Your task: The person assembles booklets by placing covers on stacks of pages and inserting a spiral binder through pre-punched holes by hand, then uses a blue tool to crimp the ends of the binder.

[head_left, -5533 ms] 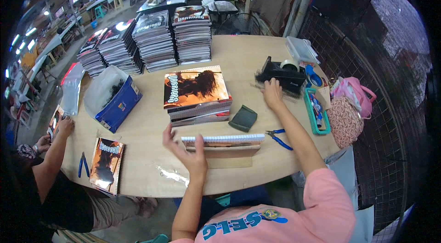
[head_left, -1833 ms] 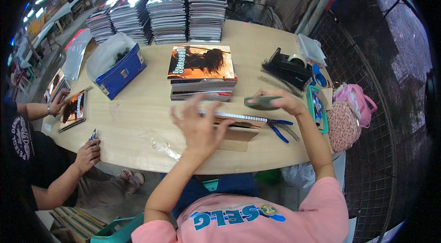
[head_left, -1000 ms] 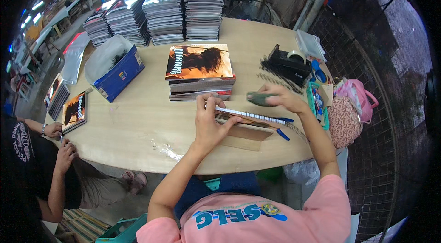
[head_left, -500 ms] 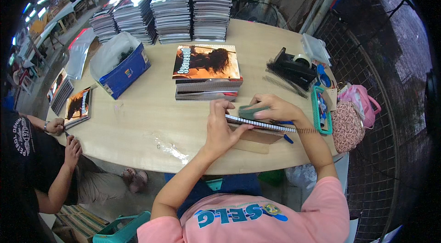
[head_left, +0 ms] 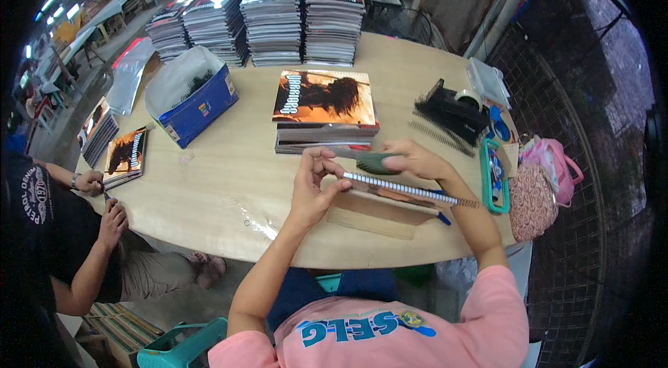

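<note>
My left hand (head_left: 319, 184) pinches the left end of a notebook (head_left: 390, 193), tilted with its bound edge up. A wire spiral coil (head_left: 407, 189) runs along that edge, its loose end sticking out past the right end near my right forearm. My right hand (head_left: 421, 161) grips a dark green block (head_left: 379, 161), perhaps a pad, just above the coil; whether it touches the coil I cannot tell. Under the notebook lies a flat tan strip of board (head_left: 372, 222). A blue pen-like thing (head_left: 443, 218) shows by the notebook's right end.
Ahead lies a pile of notebooks (head_left: 325, 100); taller stacks (head_left: 275, 30) stand behind. A blue box of coils (head_left: 198, 107) is to the left. Right are a black tape dispenser (head_left: 456, 110), loose coils (head_left: 438, 133), a teal basket (head_left: 495, 177) and pouches (head_left: 534, 208). Another person's hands (head_left: 111, 222) work at left.
My right hand and the green block have shifted slightly along the coil, and the block is turned more level. My left hand still holds the notebook. The whole view has shifted a little.
</note>
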The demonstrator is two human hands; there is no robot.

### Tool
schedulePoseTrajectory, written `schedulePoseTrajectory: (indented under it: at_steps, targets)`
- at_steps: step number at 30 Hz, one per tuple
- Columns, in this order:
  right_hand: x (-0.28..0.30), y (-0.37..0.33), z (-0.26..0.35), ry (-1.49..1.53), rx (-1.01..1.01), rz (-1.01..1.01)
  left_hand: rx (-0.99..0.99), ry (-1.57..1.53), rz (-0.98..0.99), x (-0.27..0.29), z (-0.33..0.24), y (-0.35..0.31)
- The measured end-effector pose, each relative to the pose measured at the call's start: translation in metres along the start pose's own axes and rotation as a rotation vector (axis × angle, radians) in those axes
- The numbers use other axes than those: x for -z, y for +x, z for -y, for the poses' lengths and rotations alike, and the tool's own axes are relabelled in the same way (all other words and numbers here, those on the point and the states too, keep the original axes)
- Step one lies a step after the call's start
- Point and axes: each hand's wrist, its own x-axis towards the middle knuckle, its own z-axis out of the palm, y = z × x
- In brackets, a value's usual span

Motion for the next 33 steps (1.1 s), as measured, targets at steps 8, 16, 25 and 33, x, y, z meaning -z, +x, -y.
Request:
schedulePoseTrajectory:
  at_steps: [8,16,25,33]
  targets:
    - [0.015,-0.038,-0.027,-0.17,-0.493,-0.195,-0.069,-0.03,0.064,0.001,-0.006,0.001]
    - [-0.071,-0.157,-0.087,-0.637,-0.619,-0.622,0.076,-0.141,-0.11,-0.024,-0.002,0.001]
    - [-0.017,-0.187,-0.061,-0.168,-0.331,-1.38,0.116,-0.274,-0.087,-0.026,-0.002,0.001]
    - [0.028,-0.017,0.112,-1.241,0.425,-0.319,0.098,-0.285,-0.068,-0.023,0.002,0.002]
